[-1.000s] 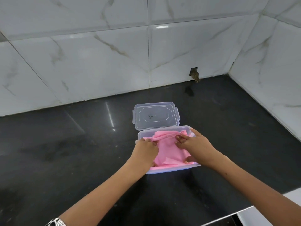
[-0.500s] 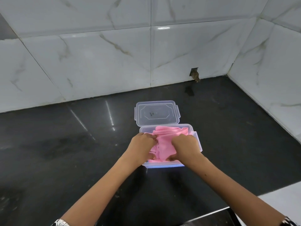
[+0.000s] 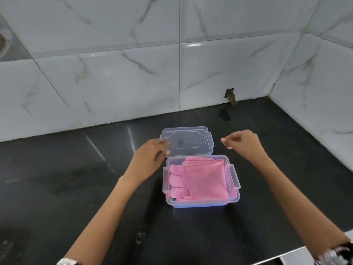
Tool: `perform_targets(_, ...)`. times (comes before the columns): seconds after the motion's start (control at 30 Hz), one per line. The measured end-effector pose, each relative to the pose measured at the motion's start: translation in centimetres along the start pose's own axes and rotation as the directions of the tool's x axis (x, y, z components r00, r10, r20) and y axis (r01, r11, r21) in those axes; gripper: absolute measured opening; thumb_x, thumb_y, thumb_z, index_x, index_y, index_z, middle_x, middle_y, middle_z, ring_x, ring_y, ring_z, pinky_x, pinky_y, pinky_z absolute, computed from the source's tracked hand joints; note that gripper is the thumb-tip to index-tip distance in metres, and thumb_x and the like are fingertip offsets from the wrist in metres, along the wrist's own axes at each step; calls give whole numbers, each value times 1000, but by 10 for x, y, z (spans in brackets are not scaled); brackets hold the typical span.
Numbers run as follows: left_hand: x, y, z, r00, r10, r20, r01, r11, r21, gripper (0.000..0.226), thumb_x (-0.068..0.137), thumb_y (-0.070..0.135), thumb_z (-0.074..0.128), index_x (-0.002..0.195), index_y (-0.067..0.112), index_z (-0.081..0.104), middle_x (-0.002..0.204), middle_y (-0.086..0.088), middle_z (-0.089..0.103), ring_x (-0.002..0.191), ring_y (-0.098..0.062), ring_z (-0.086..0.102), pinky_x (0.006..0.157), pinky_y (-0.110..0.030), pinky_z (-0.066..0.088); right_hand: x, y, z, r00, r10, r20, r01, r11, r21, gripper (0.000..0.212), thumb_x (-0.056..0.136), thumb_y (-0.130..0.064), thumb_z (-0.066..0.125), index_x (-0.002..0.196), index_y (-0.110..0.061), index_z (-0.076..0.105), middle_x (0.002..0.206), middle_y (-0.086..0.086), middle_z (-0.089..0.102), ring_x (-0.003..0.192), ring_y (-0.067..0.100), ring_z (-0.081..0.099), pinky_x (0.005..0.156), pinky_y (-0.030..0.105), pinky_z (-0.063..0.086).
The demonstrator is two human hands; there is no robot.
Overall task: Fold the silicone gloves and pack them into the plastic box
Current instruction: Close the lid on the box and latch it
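Observation:
The folded pink silicone gloves (image 3: 200, 178) lie inside the clear plastic box (image 3: 234, 197) on the black counter, filling most of it. The box's clear lid (image 3: 188, 141) lies flat just behind the box. My left hand (image 3: 150, 156) hovers at the lid's left edge, fingers apart and holding nothing, its fingertips at the lid's rim. My right hand (image 3: 243, 143) is raised to the right of the lid, fingers loosely curled, with nothing in it. Neither hand touches the gloves.
The black counter (image 3: 76, 178) meets white marbled wall tiles (image 3: 114, 83) at the back and on the right. A small hole (image 3: 230, 95) in the back wall sits near the corner. The counter's front edge runs along the bottom right.
Both hands have let go of the gloves and lifted out of the box. They moved back toward the lid, the left to its left edge, the right to its right side.

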State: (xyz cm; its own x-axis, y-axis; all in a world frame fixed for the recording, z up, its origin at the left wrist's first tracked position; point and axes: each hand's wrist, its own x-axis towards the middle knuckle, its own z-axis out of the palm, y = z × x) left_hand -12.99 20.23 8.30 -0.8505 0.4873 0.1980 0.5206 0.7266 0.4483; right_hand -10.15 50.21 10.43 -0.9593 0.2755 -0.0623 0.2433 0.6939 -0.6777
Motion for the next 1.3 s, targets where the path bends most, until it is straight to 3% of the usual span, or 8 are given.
perform_targets(0.1, 18, -20, 24, 972, -233, -3, 224, 938, -263, 35, 98, 14, 50, 132, 8, 56, 138, -8, 55, 131, -23, 49, 103, -17, 33, 36, 21, 17, 991, 120, 58, -123, 991, 49, 27, 87, -26, 66, 106, -8, 72, 105, 11, 72, 92, 18, 64, 85, 32, 51)
perform_targets(0.23, 33, -40, 63, 859, -486, 161, 511, 791, -336, 42, 101, 19, 43, 140, 1, 43, 144, -14, 48, 136, -28, 42, 109, -32, 33, 58, 41, 46, 956, 235, 174, -257, 959, 120, 35, 91, -17, 60, 124, -6, 60, 121, 12, 64, 108, 24, 60, 86, 34, 50)
perform_targets(0.33, 40, -40, 76, 820, -553, 150, 542, 664, -516, 26, 100, 16, 44, 122, 8, 56, 117, 4, 62, 110, -17, 55, 89, -28, 40, 67, 42, 59, 952, 230, 203, -265, 949, 170, 41, 92, -7, 53, 133, -6, 52, 132, 12, 58, 119, 25, 55, 93, 36, 50)
perform_targets(0.5, 48, -32, 75, 771, -621, 142, 524, 491, -696, 37, 98, 7, 45, 135, 2, 50, 136, -4, 53, 114, -9, 58, 94, -12, 40, 73, 32, 66, 944, 187, 273, -246, 948, 201, 41, 88, 8, 47, 125, -5, 57, 124, 14, 62, 114, 28, 57, 95, 45, 51)
perform_targets(0.6, 47, -22, 63, 779, -618, 109, 472, 462, -751, 37, 93, -5, 43, 124, 6, 60, 122, -4, 65, 111, -16, 61, 100, -29, 47, 70, 28, 59, 969, 132, 211, -179, 959, 218, 39, 85, 13, 50, 117, -4, 63, 116, 15, 65, 109, 28, 60, 92, 44, 53)
perform_targets(0.77, 39, -1, 28, 739, -673, 11, 408, 435, -802, 46, 93, -10, 44, 137, 2, 47, 135, -11, 57, 123, -18, 54, 111, -40, 39, 42, 15, 34, 1000, 6, -30, 4, 952, 306, 42, 72, 5, 76, 112, -2, 67, 101, 13, 69, 90, 19, 67, 84, 30, 55)
perform_targets(0.97, 4, 40, -14, 762, -597, -251, 146, 536, -832, 39, 83, 3, 70, 119, 18, 67, 108, 13, 70, 95, 6, 65, 84, -10, 52, -14, -7, -4, 956, -88, -281, 216, 858, 466, 28, 73, -18, 78, 99, -10, 71, 86, -2, 73, 77, 6, 70, 70, 13, 56)
perform_targets(1.3, -48, 63, -13, 869, -476, -137, 224, 625, -748, 50, 81, 5, 72, 76, 55, 69, 82, 14, 74, 74, 3, 68, 63, -6, 51, -68, 5, -24, 997, 48, -64, -18, 915, 403, 16, 86, -27, 67, 87, -13, 74, 84, 7, 74, 76, 20, 72, 65, 32, 60)
